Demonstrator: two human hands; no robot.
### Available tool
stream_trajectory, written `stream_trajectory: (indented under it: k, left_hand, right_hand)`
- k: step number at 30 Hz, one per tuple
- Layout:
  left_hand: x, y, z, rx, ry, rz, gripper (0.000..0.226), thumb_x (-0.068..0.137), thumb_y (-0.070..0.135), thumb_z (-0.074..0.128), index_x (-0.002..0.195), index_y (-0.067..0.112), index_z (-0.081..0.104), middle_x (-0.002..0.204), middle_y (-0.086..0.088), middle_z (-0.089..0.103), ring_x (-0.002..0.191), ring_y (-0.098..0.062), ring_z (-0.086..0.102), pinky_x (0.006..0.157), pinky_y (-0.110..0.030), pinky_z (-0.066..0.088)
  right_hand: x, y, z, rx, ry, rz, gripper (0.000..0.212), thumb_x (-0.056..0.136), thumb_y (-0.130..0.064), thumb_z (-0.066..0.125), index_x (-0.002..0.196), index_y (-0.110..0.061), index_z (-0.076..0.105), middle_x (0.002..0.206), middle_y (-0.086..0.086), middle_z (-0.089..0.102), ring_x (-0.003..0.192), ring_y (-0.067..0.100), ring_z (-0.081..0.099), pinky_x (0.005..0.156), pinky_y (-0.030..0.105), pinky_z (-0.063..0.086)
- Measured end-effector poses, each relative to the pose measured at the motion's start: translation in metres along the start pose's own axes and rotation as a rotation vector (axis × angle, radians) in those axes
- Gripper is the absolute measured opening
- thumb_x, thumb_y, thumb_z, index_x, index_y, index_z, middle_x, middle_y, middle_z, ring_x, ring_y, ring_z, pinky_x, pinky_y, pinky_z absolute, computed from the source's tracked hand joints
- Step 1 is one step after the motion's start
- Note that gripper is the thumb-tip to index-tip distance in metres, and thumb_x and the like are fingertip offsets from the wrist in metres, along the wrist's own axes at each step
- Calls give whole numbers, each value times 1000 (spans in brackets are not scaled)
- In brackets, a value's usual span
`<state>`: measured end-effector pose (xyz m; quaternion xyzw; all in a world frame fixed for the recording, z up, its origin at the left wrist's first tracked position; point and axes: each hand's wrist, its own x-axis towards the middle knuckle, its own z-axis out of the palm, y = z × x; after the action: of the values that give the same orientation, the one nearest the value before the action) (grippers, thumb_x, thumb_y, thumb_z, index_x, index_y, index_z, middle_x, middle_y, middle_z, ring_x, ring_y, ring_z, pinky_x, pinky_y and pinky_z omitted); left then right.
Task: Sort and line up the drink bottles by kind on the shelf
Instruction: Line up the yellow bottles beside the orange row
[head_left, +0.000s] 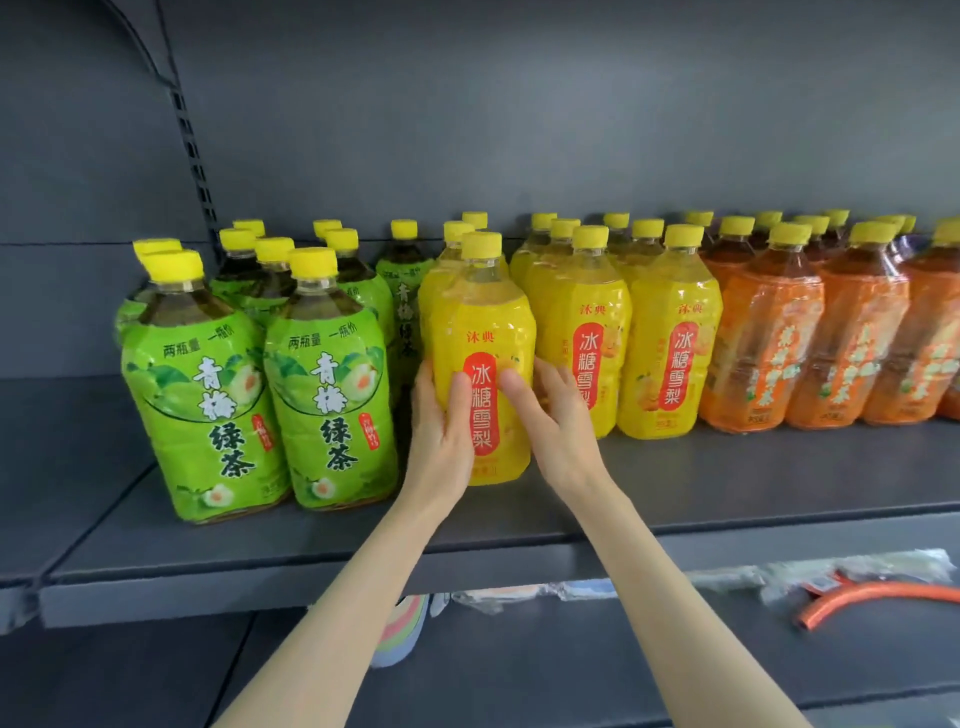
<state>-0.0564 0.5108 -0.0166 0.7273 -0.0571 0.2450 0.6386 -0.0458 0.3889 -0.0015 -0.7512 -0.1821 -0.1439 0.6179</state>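
On the dark grey shelf (727, 483) stand three groups of yellow-capped bottles. Several green-label bottles (208, 395) are on the left, several yellow-label bottles (660, 353) in the middle, several orange-label bottles (852, 343) on the right. The front yellow bottle (485, 317) stands upright nearer the shelf's front edge than its neighbours. My left hand (441, 431) wraps its left side with the thumb on the label. My right hand (556, 421) presses on its right side, thumb on the label too.
The shelf's left end (62, 441) is bare, beside a slotted upright (192, 150). Below the shelf lie an orange hose piece (872, 597), clear plastic packets (727, 577) and a pastel striped item (402, 629).
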Motion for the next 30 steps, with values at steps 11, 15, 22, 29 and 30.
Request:
stream_trajectory:
  k: [11, 15, 22, 29, 30]
  left_hand:
    - [33, 12, 5, 73, 136, -103, 68, 96, 51, 33, 151, 16, 13, 155, -2, 14, 144, -17, 11, 116, -34, 12]
    - [65, 1, 15, 129, 173, -205, 87, 90, 55, 48, 151, 15, 1, 156, -10, 12, 143, -28, 17, 114, -45, 21]
    - [79, -12, 24, 169, 156, -160, 81, 91, 51, 50, 151, 18, 7, 151, -8, 22, 137, -30, 28, 110, -48, 31]
    - [89, -19, 36, 30, 80, -222, 86, 90, 53, 48, 151, 22, -4, 157, -5, 16, 142, -25, 23, 114, -45, 27]
    - [91, -22, 36, 21, 75, -242, 90, 88, 54, 51, 151, 21, -4, 156, -6, 19, 141, -25, 25, 113, -45, 27]
  right_hand:
    - [-22, 1, -37, 236, 240, -18, 27, 87, -52, 55, 111, -45, 45, 113, -20, 59, 96, -6, 64, 73, 16, 53]
    - [-19, 6, -58, 197, 339, -33, 51, 79, -65, 55, 124, -43, 45, 121, -9, 62, 107, 10, 64, 87, 32, 54]
    - [-11, 14, -69, 166, 376, -25, 57, 73, -68, 51, 122, -40, 47, 120, -3, 63, 106, 16, 64, 92, 43, 54]
    - [-10, 17, -69, 171, 368, -44, 65, 73, -68, 51, 128, -34, 46, 121, -4, 63, 106, 13, 64, 88, 34, 55]
    - [-10, 18, -69, 174, 367, -48, 65, 72, -68, 51, 128, -35, 45, 121, -4, 63, 105, 13, 64, 87, 32, 55]
